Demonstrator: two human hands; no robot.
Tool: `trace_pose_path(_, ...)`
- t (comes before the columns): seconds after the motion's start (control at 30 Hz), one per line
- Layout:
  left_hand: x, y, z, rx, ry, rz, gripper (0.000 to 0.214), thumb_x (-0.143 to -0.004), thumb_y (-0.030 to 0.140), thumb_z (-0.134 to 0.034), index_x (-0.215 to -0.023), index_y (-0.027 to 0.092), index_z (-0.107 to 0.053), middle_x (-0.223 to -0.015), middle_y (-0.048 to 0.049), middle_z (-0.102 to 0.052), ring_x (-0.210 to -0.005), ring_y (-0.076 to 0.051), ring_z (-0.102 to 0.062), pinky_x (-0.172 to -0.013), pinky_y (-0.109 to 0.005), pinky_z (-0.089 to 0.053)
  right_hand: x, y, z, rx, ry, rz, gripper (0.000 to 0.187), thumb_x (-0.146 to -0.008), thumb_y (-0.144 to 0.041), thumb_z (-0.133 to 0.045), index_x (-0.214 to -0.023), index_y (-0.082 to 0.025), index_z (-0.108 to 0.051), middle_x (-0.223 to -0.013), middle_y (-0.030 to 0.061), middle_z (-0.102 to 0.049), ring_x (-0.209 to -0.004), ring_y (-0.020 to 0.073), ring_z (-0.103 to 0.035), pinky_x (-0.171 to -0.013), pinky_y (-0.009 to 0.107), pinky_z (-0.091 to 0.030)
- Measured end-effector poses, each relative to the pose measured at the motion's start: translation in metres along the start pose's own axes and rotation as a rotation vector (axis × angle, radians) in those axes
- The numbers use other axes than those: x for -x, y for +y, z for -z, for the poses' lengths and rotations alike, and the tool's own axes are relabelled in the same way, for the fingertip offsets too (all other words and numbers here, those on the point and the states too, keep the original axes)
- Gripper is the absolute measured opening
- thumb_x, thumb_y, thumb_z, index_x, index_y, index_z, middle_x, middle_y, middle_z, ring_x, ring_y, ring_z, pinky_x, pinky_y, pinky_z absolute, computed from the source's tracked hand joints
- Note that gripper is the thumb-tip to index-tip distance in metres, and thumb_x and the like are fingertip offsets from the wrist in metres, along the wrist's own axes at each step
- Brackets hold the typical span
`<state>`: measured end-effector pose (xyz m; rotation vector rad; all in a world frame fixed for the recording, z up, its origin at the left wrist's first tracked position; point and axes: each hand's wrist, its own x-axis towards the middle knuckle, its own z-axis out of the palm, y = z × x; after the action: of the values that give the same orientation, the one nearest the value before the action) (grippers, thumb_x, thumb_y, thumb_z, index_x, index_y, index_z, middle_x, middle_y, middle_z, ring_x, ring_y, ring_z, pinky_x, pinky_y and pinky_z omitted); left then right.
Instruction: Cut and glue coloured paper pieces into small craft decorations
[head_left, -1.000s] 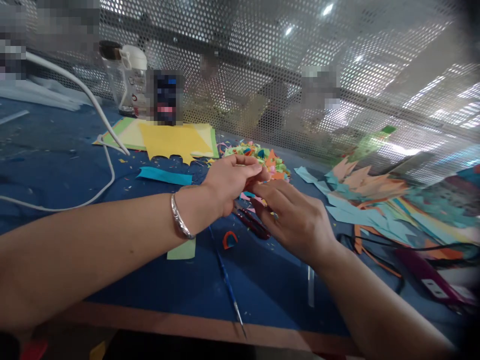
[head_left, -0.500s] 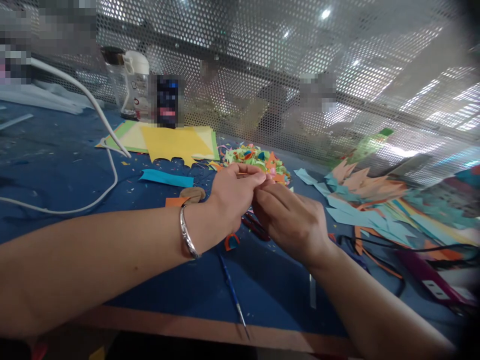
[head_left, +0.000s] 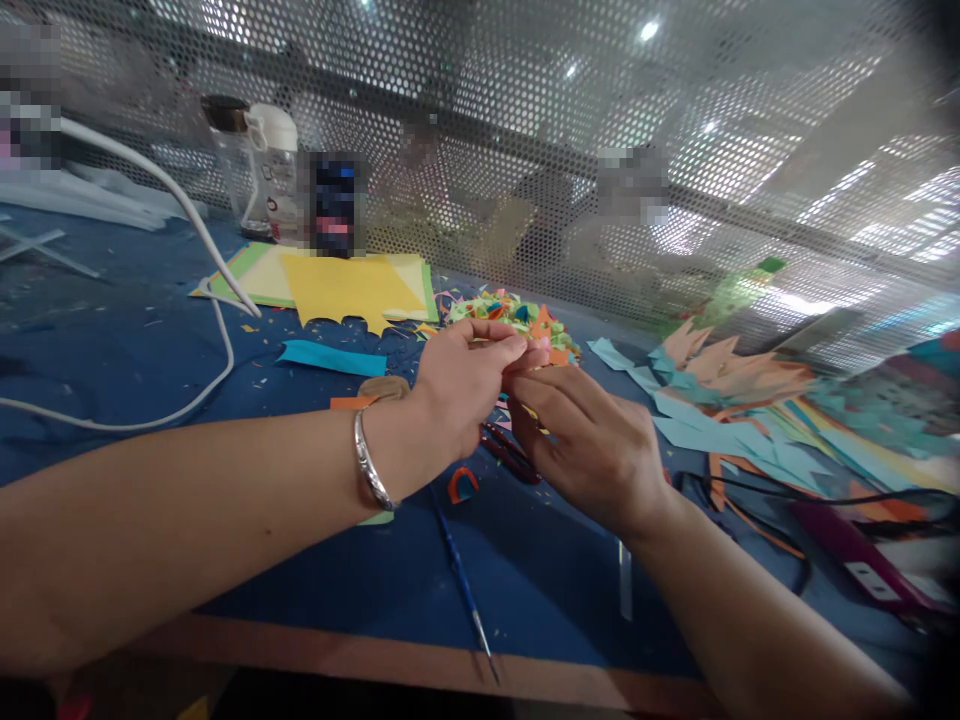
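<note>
My left hand (head_left: 461,385), with a silver bracelet (head_left: 369,462) on its wrist, is closed in a pinch, fingertips pressed on a small pink paper bit (head_left: 537,345) I can barely see. My right hand (head_left: 592,440) meets it from the right with curled fingers at the same spot; what it grips is hidden. Both hands hover above the blue table mat (head_left: 112,350), just in front of a heap of coloured paper scraps (head_left: 510,312). Dark red scissors (head_left: 510,455) lie under the hands.
A blue pen-like tool (head_left: 461,575) lies toward the near edge. Yellow and green sheets (head_left: 352,285), a teal strip (head_left: 330,357), a white cable (head_left: 202,300) and a bottle (head_left: 262,170) sit at left. Cut coloured paper (head_left: 750,400) piles at right. A perforated metal screen (head_left: 525,120) backs the table.
My right hand first closed in against the left fingertips, then opened slightly. Both hands stay almost in place near the scrap heap; the view shifted a little.
</note>
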<state>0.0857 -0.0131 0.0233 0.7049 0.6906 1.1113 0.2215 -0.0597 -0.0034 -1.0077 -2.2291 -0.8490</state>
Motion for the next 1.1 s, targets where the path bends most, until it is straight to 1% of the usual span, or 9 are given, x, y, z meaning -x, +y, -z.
trace_pose_path(0.27, -0.001, -0.006, 0.001, -0.001, -0.003, -0.017, 0.015, -0.082, 0.006, -0.065, -0.075, 0.016, -0.055, -0.067, -0.0008, -0.066, -0.063, -0.011, -0.065, -0.069, -0.026, -0.052, -0.004, -0.005, -0.003, 0.079, 0.028, 0.029, 0.01, -0.093, -0.013, -0.055, -0.095, -0.017, -0.064, -0.09, 0.0053, -0.075, -0.065, 0.015, -0.069, -0.048, 0.026, -0.045)
trace_pose_path(0.37, -0.002, -0.007, 0.001, -0.008, -0.01, -0.03, 0.015, -0.081, 0.006, -0.066, -0.076, 0.015, -0.056, -0.07, -0.0015, -0.067, -0.066, -0.012, -0.066, -0.071, -0.026, -0.052, -0.003, -0.005, -0.003, 0.06, 0.046, 0.031, 0.014, -0.092, -0.01, -0.055, -0.099, -0.018, -0.064, -0.089, 0.0047, -0.074, -0.064, 0.0147, -0.068, -0.05, 0.026, -0.046)
trace_pose_path(0.5, -0.002, 0.002, 0.002, -0.04, -0.048, 0.018, 0.014, -0.087, 0.008, -0.059, -0.077, 0.016, -0.054, -0.072, -0.0023, -0.068, -0.066, -0.01, -0.065, -0.072, -0.025, -0.049, -0.002, -0.006, 0.003, -0.065, 0.093, -0.006, 0.018, -0.09, -0.007, -0.059, -0.103, -0.017, -0.064, -0.093, 0.0059, -0.074, -0.074, 0.0154, -0.07, -0.06, 0.026, -0.053)
trace_pose_path(0.63, -0.002, 0.013, 0.017, -0.235, -0.003, 0.019, 0.008, -0.089, 0.017, -0.057, -0.082, 0.018, -0.055, -0.081, -0.0036, -0.067, -0.069, -0.011, -0.063, -0.064, -0.024, -0.044, 0.0, -0.006, 0.009, -0.123, 0.157, -0.068, 0.024, -0.087, -0.008, -0.065, -0.107, -0.021, -0.065, -0.093, 0.0066, -0.072, -0.08, 0.0171, -0.07, -0.067, 0.028, -0.057)
trace_pose_path(0.73, 0.004, 0.017, 0.035, -0.363, 0.058, -0.029, 0.008, -0.084, 0.019, -0.062, -0.078, 0.018, -0.058, -0.074, -0.0007, -0.06, -0.061, -0.01, -0.055, -0.058, -0.024, -0.042, 0.002, -0.005, 0.012, -0.139, 0.174, -0.068, 0.031, -0.086, -0.006, -0.065, -0.112, -0.023, -0.064, -0.094, 0.0066, -0.072, -0.08, 0.0185, -0.07, -0.067, 0.031, -0.059)
trace_pose_path(0.8, 0.011, 0.018, 0.044, -0.413, 0.047, -0.012, 0.012, -0.084, 0.024, -0.063, -0.074, 0.019, -0.058, -0.07, 0.0002, -0.057, -0.058, -0.01, -0.053, -0.056, -0.025, -0.04, 0.004, -0.004, 0.012, -0.141, 0.166, -0.051, 0.036, -0.085, -0.006, -0.066, -0.115, -0.025, -0.063, -0.095, 0.0064, -0.072, -0.079, 0.0188, -0.07, -0.067, 0.032, -0.06)
trace_pose_path(0.93, 0.025, 0.02, 0.049, -0.511, -0.18, 0.191, 0.022, -0.086, 0.032, -0.061, -0.071, 0.016, -0.064, -0.069, -0.0023, -0.064, -0.06, -0.012, -0.058, -0.06, -0.026, -0.041, 0.004, -0.004, 0.014, -0.129, 0.138, 0.003, 0.037, -0.085, -0.007, -0.067, -0.117, -0.023, -0.061, -0.095, 0.006, -0.072, -0.079, 0.0174, -0.07, -0.067, 0.03, -0.06)
trace_pose_path(1.03, 0.029, 0.019, 0.045, -0.38, -0.32, 0.261, 0.023, -0.086, 0.033, -0.062, -0.072, 0.015, -0.068, -0.072, -0.0024, -0.066, -0.068, -0.012, -0.061, -0.065, -0.024, -0.042, 0.002, -0.005, 0.015, -0.134, 0.107, 0.049, 0.03, -0.087, -0.007, -0.064, -0.114, -0.021, -0.062, -0.095, 0.0066, -0.073, -0.078, 0.0158, -0.07, -0.065, 0.027, -0.059)
trace_pose_path(1.1, 0.029, 0.018, 0.043, -0.267, -0.351, 0.275, 0.021, -0.085, 0.031, -0.064, -0.071, 0.015, -0.068, -0.069, -0.0008, -0.064, -0.066, -0.011, -0.059, -0.064, -0.023, -0.042, 0.002, -0.006, 0.014, -0.145, 0.095, 0.074, 0.025, -0.088, -0.007, -0.063, -0.11, -0.019, -0.063, -0.094, 0.0069, -0.072, -0.077, 0.0149, -0.07, -0.065, 0.026, -0.058)
